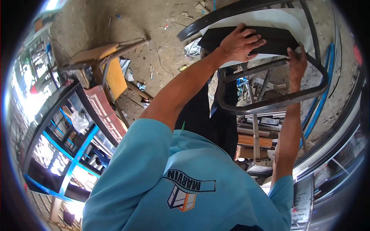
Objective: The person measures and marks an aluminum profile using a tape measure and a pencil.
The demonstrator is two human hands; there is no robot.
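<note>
A dark metal tube frame (pixel 269 103) with rounded corners, like part of a chair, stands at the upper right. Across it lies a white panel (pixel 266 19) with a long black flat piece (pixel 279 36) on top. My left hand (pixel 243 43) rests on the black piece, fingers spread and palm down. At the right end of that piece is my right hand (pixel 296 63), thumb and fingers closed around its corner, beside the frame's side tube. What lies under the black piece is hidden.
A broken wooden chair (pixel 115 77) lies on the dirt floor at left. Blue-and-dark metal frames (pixel 69 154) stand at lower left. Blue tubes (pixel 327 73) lie at right. Wood scraps (pixel 254 140) and litter are below the frame and near my legs.
</note>
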